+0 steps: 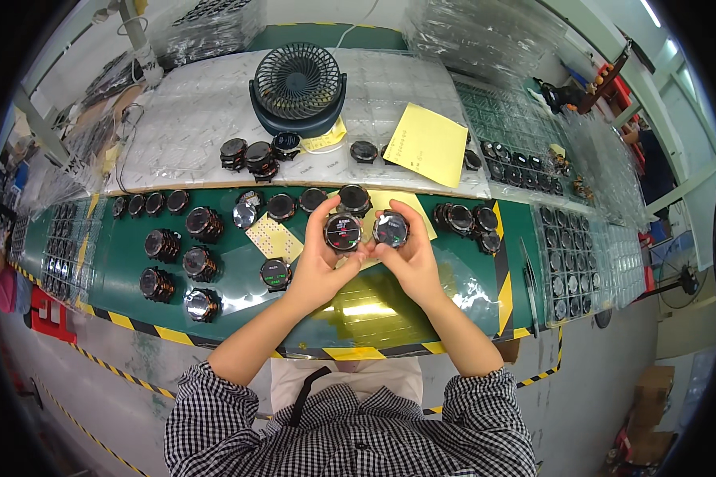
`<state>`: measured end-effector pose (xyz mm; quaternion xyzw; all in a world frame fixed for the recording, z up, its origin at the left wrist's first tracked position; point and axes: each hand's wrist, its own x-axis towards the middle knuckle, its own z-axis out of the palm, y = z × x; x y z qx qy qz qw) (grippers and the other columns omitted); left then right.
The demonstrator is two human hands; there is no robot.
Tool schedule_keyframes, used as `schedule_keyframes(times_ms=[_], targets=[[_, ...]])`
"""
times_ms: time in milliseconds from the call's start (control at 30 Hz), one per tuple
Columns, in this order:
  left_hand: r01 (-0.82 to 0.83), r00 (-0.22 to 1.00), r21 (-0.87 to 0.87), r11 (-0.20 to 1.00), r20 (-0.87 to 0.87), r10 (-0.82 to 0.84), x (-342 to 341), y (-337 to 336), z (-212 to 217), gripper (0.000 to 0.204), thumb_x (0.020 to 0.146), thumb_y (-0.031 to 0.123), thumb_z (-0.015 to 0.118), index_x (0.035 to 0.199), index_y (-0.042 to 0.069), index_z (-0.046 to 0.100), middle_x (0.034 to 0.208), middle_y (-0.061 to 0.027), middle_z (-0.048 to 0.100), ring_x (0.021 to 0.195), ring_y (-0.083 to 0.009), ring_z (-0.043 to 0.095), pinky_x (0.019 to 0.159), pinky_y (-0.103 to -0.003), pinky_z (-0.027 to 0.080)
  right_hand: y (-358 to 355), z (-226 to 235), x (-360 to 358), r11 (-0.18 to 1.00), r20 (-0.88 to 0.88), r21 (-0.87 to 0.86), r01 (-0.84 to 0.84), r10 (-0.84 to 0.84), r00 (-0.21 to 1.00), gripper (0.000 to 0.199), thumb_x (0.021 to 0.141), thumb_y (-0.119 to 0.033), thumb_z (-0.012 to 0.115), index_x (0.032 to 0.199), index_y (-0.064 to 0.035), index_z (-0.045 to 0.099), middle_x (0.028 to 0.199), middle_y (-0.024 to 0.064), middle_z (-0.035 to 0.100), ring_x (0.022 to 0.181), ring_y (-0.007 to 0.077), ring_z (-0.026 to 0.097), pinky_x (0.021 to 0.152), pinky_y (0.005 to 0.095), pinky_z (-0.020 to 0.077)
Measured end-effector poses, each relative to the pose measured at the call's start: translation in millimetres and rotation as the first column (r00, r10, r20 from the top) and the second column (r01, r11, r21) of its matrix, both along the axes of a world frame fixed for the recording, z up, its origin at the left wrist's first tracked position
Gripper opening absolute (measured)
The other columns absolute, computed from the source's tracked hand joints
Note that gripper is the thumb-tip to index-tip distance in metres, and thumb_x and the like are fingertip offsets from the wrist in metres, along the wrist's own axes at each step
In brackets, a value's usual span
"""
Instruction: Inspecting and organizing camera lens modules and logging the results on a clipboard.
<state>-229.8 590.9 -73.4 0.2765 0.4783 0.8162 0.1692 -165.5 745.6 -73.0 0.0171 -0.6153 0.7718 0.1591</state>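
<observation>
My left hand (321, 258) is closed around a round watch case (343, 231) whose lit dark screen shows red marks. Close beside it, my right hand (410, 258) grips a second round watch case (391, 229) with a dark, glossy face. Both are held up over the green mat (127, 238), faces toward me. Just beyond my left fingers stands a stack of watch cases (355, 199). One more watch case (276, 274), its screen lit with green, lies by my left wrist. Below my hands is a yellow transparent film (374, 306).
Stacks of watch cases (161, 245) stand at left, others (460, 218) at right. Tweezers (530, 286) lie near a clear tray (569, 262) of watch cases. A dark fan (298, 87) and yellow paper (426, 143) are at the back. Striped tape (175, 334) marks the front edge.
</observation>
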Motion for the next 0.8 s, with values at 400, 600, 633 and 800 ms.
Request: schedule_keyframes(times_ms=[400,600,633,800], targets=[[-0.602,0.306,-0.021,0.798,-0.930,0.206,-22,-18,17,0.061,0.074,0.004,0.079,0.128,0.004,0.051,0.136,-0.0231,0.045,0.121,-0.0407,0.052,0.099,-0.045,0.046,11,24,6,0.336,-0.618,0.709,0.620,-0.130,0.776,0.057,0.073,-0.005,0.080,0.124,-0.0030,0.055,0.136,0.0187,0.044,0.119,0.0373,0.053,0.095,0.0415,0.0491],[-0.813,0.047,0.070,0.578,-0.982,0.184,-23,-19,11,0.057,0.065,0.017,0.086,0.117,0.019,0.063,0.142,-0.0170,0.034,0.136,-0.0448,0.030,0.110,-0.062,0.019,13,17,6,0.055,-0.716,0.682,0.729,-0.152,0.681,0.050,0.070,-0.018,0.083,0.116,-0.0181,0.066,0.137,0.0113,0.042,0.131,0.0350,0.039,0.110,0.0523,0.0268],[-0.824,0.032,0.073,0.562,-0.984,0.176,-22,-19,12,0.057,0.065,0.018,0.086,0.118,0.020,0.064,0.142,-0.0159,0.034,0.137,-0.0441,0.029,0.111,-0.061,0.018,14,15,5,0.045,-0.715,0.684,0.728,-0.161,0.681,0.049,0.070,-0.020,0.083,0.116,-0.0200,0.067,0.137,0.0103,0.042,0.132,0.0339,0.037,0.112,0.0518,0.0222],[-0.835,0.043,0.080,0.545,-0.977,0.211,-21,-16,8,0.056,0.066,0.020,0.085,0.118,0.024,0.065,0.139,-0.0098,0.039,0.136,-0.0390,0.030,0.112,-0.060,0.013,12,16,5,0.037,-0.695,0.700,0.713,-0.190,0.693,0.048,0.071,-0.024,0.082,0.116,-0.0217,0.067,0.136,0.0090,0.043,0.131,0.0320,0.037,0.114,0.0516,0.0175]])
